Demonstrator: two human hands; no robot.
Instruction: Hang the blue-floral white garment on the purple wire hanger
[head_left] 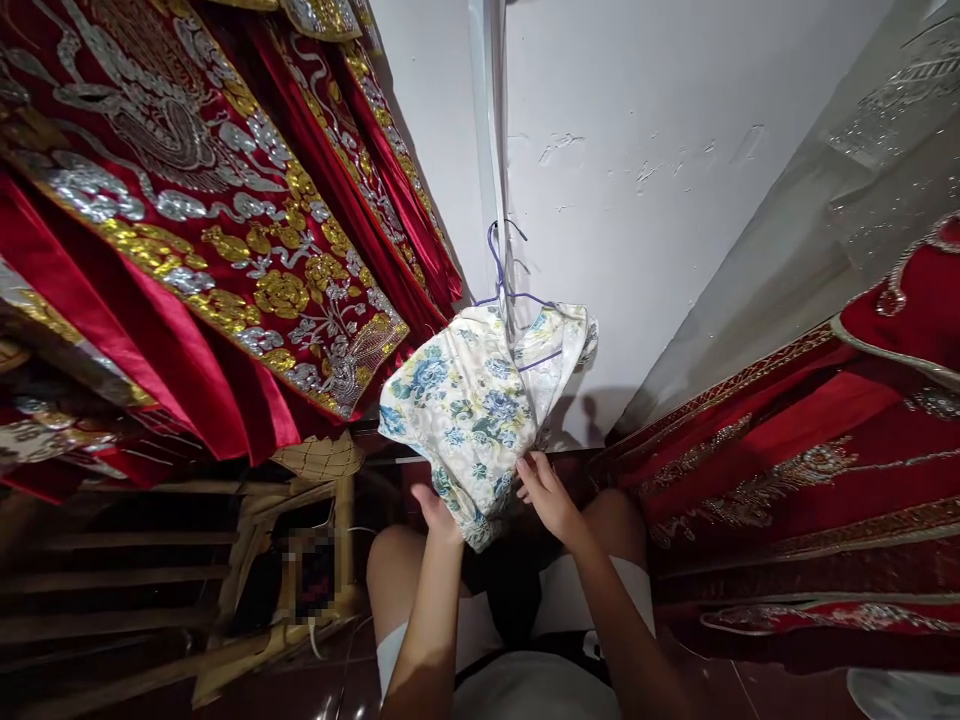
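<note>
Blouse (469,410) with blue flowers on pale cloth hangs straight ahead of me, on a purple hanger (501,280) whose hook sits at the side of a narrow upright strip (487,100). From my end of the feed I see its neckline gape on the right, baring the lining and a bar of the hanger, while its lower end reaches toward my lap, above the knees (401,560).

My left hand (441,515) is at the garment's lower left edge, thumb sticking out clear of the cloth. The fingers are hidden behind the fabric, so I can't tell whether they grip. My right hand (549,492) touches the lower right edge with bent fingers; whether it pinches the cloth, I can't make out either.

To the left hangs a red embroidered garment (285,290) with gold and silver flowers, its bottom corner near the blouse's left sleeve, and below it stands a bamboo frame (345,535). Off to the right I have a beaded red garment (787,480) under a sheer cover (787,230). Behind the hanger is a white wall (637,80).
</note>
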